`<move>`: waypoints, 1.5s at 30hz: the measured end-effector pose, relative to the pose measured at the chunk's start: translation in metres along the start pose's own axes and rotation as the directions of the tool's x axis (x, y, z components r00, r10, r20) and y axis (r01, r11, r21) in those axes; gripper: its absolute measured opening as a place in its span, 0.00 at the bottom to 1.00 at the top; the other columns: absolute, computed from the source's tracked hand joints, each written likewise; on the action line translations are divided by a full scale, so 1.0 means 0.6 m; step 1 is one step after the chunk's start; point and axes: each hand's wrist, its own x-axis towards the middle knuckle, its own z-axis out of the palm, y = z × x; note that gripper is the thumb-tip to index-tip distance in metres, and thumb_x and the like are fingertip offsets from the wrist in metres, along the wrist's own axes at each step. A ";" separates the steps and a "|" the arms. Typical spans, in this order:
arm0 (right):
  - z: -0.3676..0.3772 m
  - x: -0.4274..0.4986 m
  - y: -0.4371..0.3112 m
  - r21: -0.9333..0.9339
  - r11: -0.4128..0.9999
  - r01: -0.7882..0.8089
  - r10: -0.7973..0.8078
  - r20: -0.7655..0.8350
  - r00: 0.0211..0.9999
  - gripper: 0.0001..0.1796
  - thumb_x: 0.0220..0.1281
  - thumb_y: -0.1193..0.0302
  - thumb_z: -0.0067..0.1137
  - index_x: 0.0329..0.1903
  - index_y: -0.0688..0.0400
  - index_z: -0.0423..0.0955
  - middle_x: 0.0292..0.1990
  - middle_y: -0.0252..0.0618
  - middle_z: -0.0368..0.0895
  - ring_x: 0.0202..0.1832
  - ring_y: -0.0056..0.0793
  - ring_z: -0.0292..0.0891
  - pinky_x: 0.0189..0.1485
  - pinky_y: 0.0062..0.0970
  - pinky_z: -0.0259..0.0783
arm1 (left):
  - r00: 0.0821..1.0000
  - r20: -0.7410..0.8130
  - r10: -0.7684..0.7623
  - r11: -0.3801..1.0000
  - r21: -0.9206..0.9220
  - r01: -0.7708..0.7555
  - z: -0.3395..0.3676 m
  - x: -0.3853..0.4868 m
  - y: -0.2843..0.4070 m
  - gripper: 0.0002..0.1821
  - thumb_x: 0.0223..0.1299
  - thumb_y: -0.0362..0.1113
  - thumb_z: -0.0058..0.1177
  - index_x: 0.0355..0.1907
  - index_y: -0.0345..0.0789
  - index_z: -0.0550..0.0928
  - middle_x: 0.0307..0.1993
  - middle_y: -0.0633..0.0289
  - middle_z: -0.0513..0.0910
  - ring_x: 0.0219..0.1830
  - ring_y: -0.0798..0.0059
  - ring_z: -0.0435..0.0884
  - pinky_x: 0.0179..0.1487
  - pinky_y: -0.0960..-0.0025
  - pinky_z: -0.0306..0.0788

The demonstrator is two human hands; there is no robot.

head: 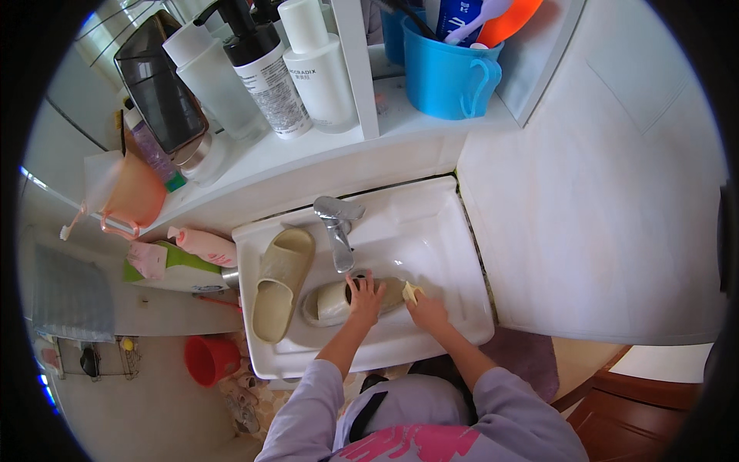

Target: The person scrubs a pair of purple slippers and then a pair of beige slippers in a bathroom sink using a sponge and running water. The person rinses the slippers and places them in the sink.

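A beige slipper (333,305) lies on its side in the white washbasin (470,263), below the chrome faucet (340,237). My left hand (365,299) grips it at its middle, fingers spread over the edge of its opening. Between the fingers of my right hand (428,310) is a small pale yellow scrubber (411,291), which touches the slipper's right end. The palm side of both hands is hidden. A second beige slipper (271,312) rests sole down along the basin's left side, its toe strap towards the faucet.
Above the basin runs a white shelf (254,159) with several bottles, a dark phone-like object (161,81) and a blue cup (450,81). A pink bottle (208,245) lies left of the basin. On the floor stands a red bucket (211,361). A white wall (577,231) borders the right side.
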 end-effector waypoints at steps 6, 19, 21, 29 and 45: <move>0.016 -0.022 -0.004 0.030 0.999 -0.020 0.023 -0.128 0.992 0.28 0.59 0.53 0.40 0.58 0.54 0.60 0.34 0.54 0.77 0.36 0.51 0.73 0.38 0.46 0.67 | 0.997 0.074 0.025 0.969 -0.249 -0.006 -0.016 0.034 0.004 0.63 0.24 0.52 0.68 0.64 0.35 0.46 0.55 0.49 0.62 0.61 0.55 0.56 0.65 0.45 0.38; -0.001 0.017 -0.027 0.404 0.905 0.130 -0.002 -0.301 0.954 0.26 0.59 0.56 0.36 0.57 0.55 0.61 0.29 0.55 0.77 0.34 0.54 0.73 0.40 0.46 0.67 | 0.998 -0.055 0.039 0.767 -0.639 -0.065 -0.070 0.010 -0.071 0.54 0.21 0.47 0.68 0.58 0.38 0.57 0.54 0.51 0.63 0.59 0.55 0.58 0.62 0.56 0.52; -0.011 0.006 -0.040 0.426 0.898 0.113 0.029 -0.312 0.950 0.25 0.59 0.55 0.37 0.52 0.57 0.65 0.30 0.55 0.77 0.35 0.55 0.73 0.40 0.47 0.67 | 0.998 -0.065 0.004 0.759 -0.650 -0.046 -0.074 0.007 -0.073 0.54 0.20 0.47 0.68 0.58 0.38 0.57 0.54 0.52 0.63 0.59 0.56 0.59 0.62 0.57 0.52; -0.014 0.078 -0.037 0.474 0.875 0.101 -0.034 -0.147 0.988 0.25 0.59 0.52 0.39 0.46 0.59 0.71 0.27 0.53 0.76 0.31 0.52 0.73 0.35 0.43 0.67 | 0.986 -0.130 -0.101 0.682 -0.731 -0.026 -0.075 0.017 -0.103 0.56 0.23 0.47 0.67 0.60 0.34 0.54 0.56 0.49 0.60 0.59 0.54 0.60 0.62 0.60 0.55; -0.006 0.011 -0.137 0.328 0.912 0.245 0.029 -0.650 0.759 0.33 0.59 0.62 0.46 0.66 0.51 0.46 0.33 0.51 0.65 0.32 0.46 0.66 0.32 0.38 0.66 | 0.956 -0.136 -0.259 0.545 -0.838 0.028 -0.068 0.047 -0.081 0.58 0.24 0.49 0.68 0.60 0.30 0.51 0.56 0.46 0.59 0.58 0.52 0.60 0.60 0.61 0.57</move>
